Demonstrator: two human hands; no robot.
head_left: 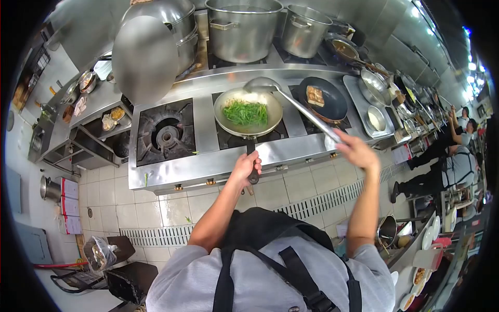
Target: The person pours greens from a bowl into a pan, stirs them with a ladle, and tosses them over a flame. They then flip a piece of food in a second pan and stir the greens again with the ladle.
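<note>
My left hand [246, 167] is closed round the dark handle of a frying pan [221, 120] on the middle burner. Chopped greens [246, 113] lie in that pan. My right hand [356, 152] grips the end of a long metal ladle [310, 115], whose bowl is over the pan's back rim; whether it touches the pan I cannot tell. To the right, a dark pan [337, 104] holds a browned piece of food [315, 96].
At the left is a bare burner [167, 136]. Large steel pots [244, 39] stand along the back. A metal tray [357, 102] with bowls sits right of the stove. Several people [459, 166] stand at the far right.
</note>
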